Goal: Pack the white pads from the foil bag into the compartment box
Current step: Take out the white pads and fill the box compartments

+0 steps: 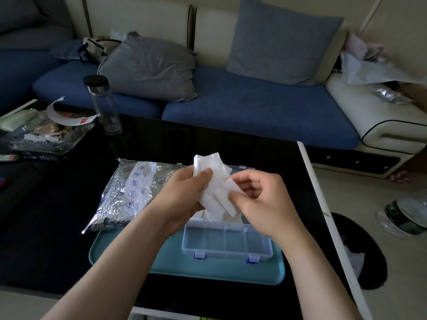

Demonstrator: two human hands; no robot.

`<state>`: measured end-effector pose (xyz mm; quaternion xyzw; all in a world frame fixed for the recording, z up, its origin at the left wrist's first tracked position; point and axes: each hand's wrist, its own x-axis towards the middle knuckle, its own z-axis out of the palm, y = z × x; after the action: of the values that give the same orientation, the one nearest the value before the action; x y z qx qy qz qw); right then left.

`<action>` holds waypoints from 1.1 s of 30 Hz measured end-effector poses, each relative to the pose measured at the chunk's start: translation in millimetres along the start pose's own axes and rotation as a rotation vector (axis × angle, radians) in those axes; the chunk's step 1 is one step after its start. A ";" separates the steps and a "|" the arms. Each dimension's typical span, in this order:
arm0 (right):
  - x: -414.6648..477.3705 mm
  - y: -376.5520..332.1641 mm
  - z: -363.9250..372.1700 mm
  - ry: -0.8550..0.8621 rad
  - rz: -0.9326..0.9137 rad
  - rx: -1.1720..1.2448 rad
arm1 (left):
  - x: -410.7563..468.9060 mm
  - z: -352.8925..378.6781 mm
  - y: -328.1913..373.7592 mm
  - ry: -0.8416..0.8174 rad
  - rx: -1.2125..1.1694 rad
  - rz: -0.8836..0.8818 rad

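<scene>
White pads (209, 167) are sitting bunched in the curled left hand (184, 195) over the compartment box (226, 244) near the tray's (138, 255) right edge, the right hand (261, 202) pinching one. Few are lying inside, its near row sitting empty.

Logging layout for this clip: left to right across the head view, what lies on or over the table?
Glass tray of scraps, clear bottle, foil bag, left hand gripping white pads, right hand.
</scene>
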<state>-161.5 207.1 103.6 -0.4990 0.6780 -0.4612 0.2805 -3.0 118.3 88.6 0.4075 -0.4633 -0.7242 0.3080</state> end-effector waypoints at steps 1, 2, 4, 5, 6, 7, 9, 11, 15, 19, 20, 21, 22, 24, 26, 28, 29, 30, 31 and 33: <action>0.1 -0.8 -1.7 0.015 0.017 0.026 | -0.4 0.1 0.2 0.002 0.024 0.016; 0.6 -2.0 -3.4 0.031 0.032 0.051 | -0.8 0.2 0.5 0.010 0.057 0.035; 1.1 -4.0 -6.4 0.070 0.054 0.109 | -0.3 -0.4 -0.6 0.031 0.111 0.066; 1.2 -4.6 -7.2 0.081 0.054 0.132 | -0.1 -1.0 -1.1 0.035 0.127 0.071; 0.4 -5.1 -8.1 0.077 0.042 0.138 | -0.4 -1.1 -1.7 0.034 0.139 0.070; 0.4 -6.1 -8.1 0.062 0.021 0.125 | -0.1 -1.6 -1.4 0.027 0.153 0.071; -0.3 -6.5 -5.9 0.017 -0.007 0.060 | 0.1 -1.9 -1.8 0.006 0.176 0.067; -1.0 -5.0 -1.3 0.006 -0.034 -0.020 | -0.4 -1.4 -1.9 -0.019 0.176 0.059; -1.6 0.0 6.1 0.055 -0.156 -0.237 | 0.0 -0.1 -2.2 -0.061 0.122 0.029; -2.7 2.6 7.3 0.057 -0.183 -0.302 | -0.7 -0.8 -1.7 -0.075 0.111 0.024; -2.8 2.4 7.1 0.062 -0.181 -0.306 | -0.5 -0.9 -1.8 -0.078 0.107 0.023; -2.9 2.0 6.9 0.063 -0.172 -0.307 | -0.4 -0.8 -2.0 -0.080 0.106 0.025; -2.9 1.4 6.9 0.061 -0.157 -0.301 | -0.4 -1.1 -2.2 -0.077 0.108 0.027; -2.5 0.0 5.9 0.056 -0.117 -0.261 | 0.2 -1.2 -3.1 -0.059 0.120 0.040; -1.3 -1.9 2.6 0.064 -0.050 -0.174 | 1.2 -1.8 -4.0 -0.031 0.133 0.054; 0.1 -3.7 -3.3 0.104 0.040 -0.018 | 1.1 -2.3 -4.4 -0.017 0.142 0.062; 0.6 -4.7 -6.4 0.126 0.083 0.087 | 1.1 -2.5 -4.6 -0.019 0.144 0.065; 1.6 -5.5 -8.8 0.133 0.125 0.201 | 0.9 -2.5 -4.9 -0.022 0.144 0.067; 2.4 -6.3 -10.2 0.126 0.168 0.303 | 0.3 -2.0 -5.2 -0.025 0.144 0.071; 2.3 -7.5 -9.3 0.080 0.209 0.409 | -1.0 0.2 -5.7 -0.038 0.146 0.084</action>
<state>-167.0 207.6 114.5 -0.3400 0.6289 -0.5768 0.3951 -3.2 121.4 83.7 0.3953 -0.5372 -0.6826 0.2986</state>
